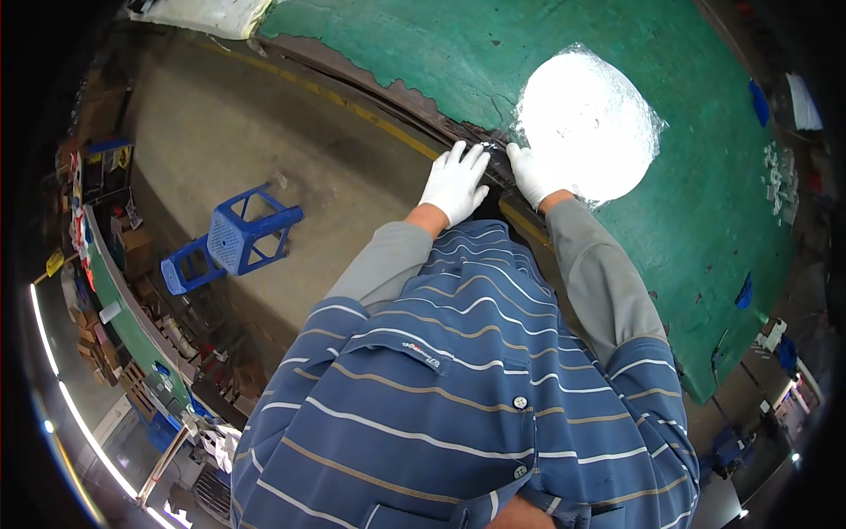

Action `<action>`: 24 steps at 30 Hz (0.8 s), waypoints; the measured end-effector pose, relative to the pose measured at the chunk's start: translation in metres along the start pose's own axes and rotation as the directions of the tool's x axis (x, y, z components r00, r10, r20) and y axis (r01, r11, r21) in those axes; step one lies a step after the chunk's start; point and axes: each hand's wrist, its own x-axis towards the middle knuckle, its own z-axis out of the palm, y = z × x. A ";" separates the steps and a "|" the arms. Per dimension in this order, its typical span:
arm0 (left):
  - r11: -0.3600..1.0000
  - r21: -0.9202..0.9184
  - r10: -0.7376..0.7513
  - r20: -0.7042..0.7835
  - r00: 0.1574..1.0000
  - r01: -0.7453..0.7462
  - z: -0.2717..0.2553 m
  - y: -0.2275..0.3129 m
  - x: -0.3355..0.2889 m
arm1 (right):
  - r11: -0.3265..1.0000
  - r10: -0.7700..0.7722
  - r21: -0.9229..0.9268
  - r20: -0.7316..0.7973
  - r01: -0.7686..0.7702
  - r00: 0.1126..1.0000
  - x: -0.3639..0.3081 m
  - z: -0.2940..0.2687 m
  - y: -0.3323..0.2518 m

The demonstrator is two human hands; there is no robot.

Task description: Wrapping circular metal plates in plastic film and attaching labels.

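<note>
My left hand (455,183), in a white glove, rests at the dark, worn edge of the green table (696,229). Its fingers are stretched out and spread, and I see nothing held in them. Just across a narrow gap is my right hand (532,176), gloved in white too, with its fingers straight against the same edge; their undersides are hidden. A small shiny bit (488,146) shows between the fingertips, too small to name. Right beside my right hand, a large white disc-shaped roll (589,123) in crinkled clear plastic wrap lies flat on the table.
Two blue plastic stools (251,231) stand on the floor to the left. Farther left, another green worktop (132,300) has boxes near it. A white sheet-like bundle (207,13) lies at the far left table corner. Small pale pieces (780,185) lie scattered on the right side.
</note>
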 end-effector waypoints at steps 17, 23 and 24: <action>0.994 0.077 0.079 0.058 0.995 -0.084 0.004 -0.010 0.016 | 0.878 0.361 -0.362 0.072 -0.313 0.930 -0.232 -0.008 0.132; 0.986 -0.124 -0.105 0.075 0.992 0.114 -0.001 -0.014 0.055 | 0.577 0.816 -0.114 0.040 -0.809 0.577 -0.307 0.001 0.177; 0.988 -0.124 -0.081 0.078 0.994 0.091 -0.003 -0.011 0.067 | 0.574 0.797 -0.022 -0.218 -0.819 0.564 -0.307 0.016 0.186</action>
